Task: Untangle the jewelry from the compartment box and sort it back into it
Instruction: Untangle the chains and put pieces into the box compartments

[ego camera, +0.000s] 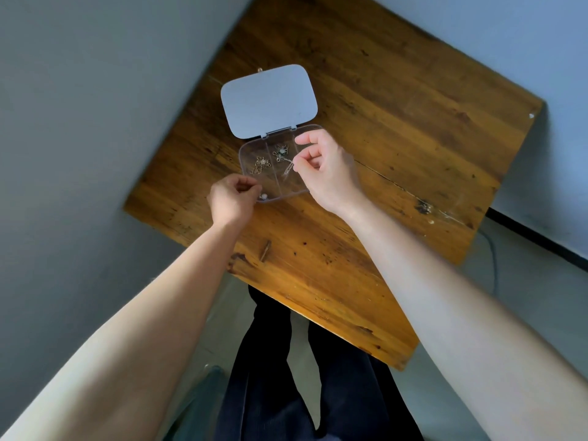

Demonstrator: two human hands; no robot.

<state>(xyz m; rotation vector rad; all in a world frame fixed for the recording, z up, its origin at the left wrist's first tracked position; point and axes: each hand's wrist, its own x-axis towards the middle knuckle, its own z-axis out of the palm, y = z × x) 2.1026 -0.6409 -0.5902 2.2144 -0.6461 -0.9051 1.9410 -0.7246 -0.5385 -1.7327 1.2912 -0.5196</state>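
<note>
Jewelry (261, 164) sits tangled inside clear compartment box (288, 186), on wooden table (381, 128). Near edge of box: left hand (234, 198) touches box's near-left corner, fingertips pinched together; held item too small to tell. Small pale piece (263, 196) lies in box just beside that hand. Right hand (324, 168) over box's right side, thumb and forefinger pinching thin silver chain (289, 168) lifted from a darker tangle (280, 153). Beyond box: hinged lid (269, 100) open, lying flat on table.
</note>
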